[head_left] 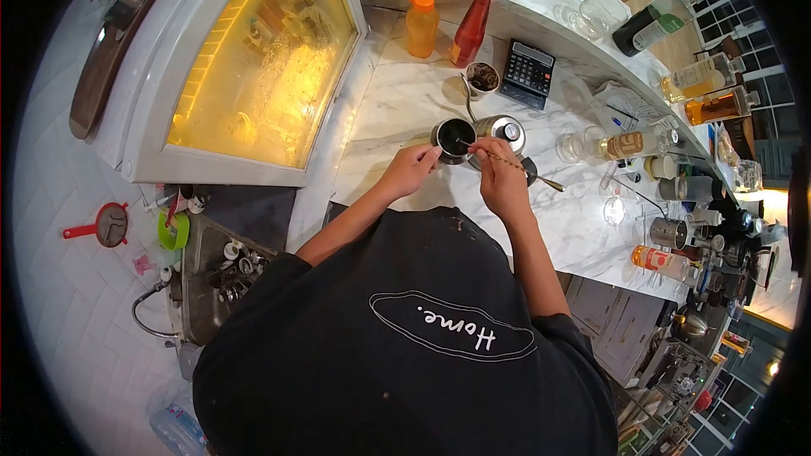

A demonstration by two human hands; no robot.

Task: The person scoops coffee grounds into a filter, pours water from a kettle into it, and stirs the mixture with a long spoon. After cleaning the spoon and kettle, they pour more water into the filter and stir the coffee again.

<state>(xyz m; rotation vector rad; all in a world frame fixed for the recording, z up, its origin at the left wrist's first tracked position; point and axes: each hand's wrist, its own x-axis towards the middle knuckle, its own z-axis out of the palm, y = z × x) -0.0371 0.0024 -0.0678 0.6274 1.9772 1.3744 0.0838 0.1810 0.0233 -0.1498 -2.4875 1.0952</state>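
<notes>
My left hand (410, 171) is closed on the near left side of a small metal cup (437, 137) with a dark inside. The thumb lies near its rim. Between the fingers of my right hand (504, 176) is a long bar spoon (541, 179) with a twisted handle. Its lower end reaches into the cup, and the tip is hard to make out there. Right beside the cup stands a silver gooseneck kettle (509, 130), partly behind my right hand. A small cup of dark grounds (482, 78) sits just beyond the kettle's spout.
A calculator (528, 72), a red bottle (471, 25) and an orange bottle (421, 27) stand toward the back. At left is a lit glass-door cabinet (262, 67), with a sink (207, 287) below. Several bottles and glasses line the right side, including a clear bottle (661, 263).
</notes>
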